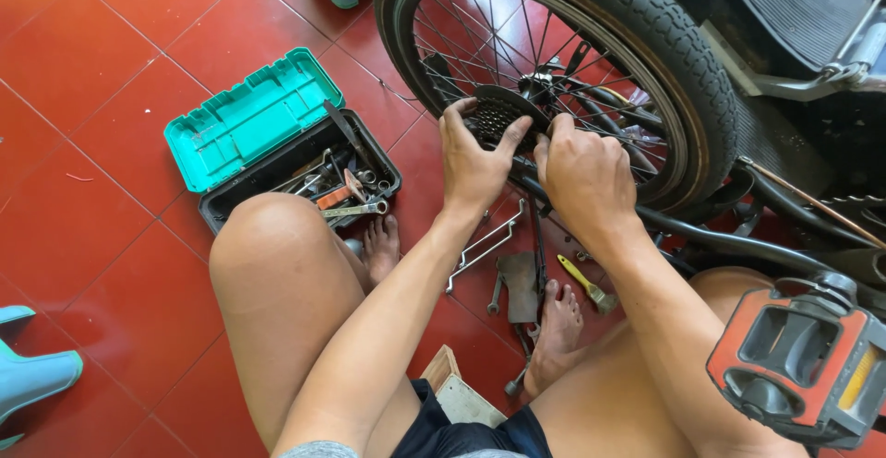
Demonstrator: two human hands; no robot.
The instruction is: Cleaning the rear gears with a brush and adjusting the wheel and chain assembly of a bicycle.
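Observation:
A bicycle's rear wheel point(646, 24) lies close in front of me, with its black sprocket cluster point(498, 117) at the hub. My left hand point(472, 158) curls around the near side of the sprocket cluster, fingers on its teeth. My right hand point(586, 172) is closed against the hub just right of the cluster; whether it holds a small part is hidden by the fingers. The black bicycle frame point(729, 237) runs under my right wrist.
An open toolbox point(268, 126) with a green lid and several wrenches sits on the red tiled floor point(92, 98) at left. A yellow-handled tool point(587, 285), a metal bracket point(484, 241) and other tools lie between my bare feet. A red-and-black pedal point(798, 366) sticks out at lower right.

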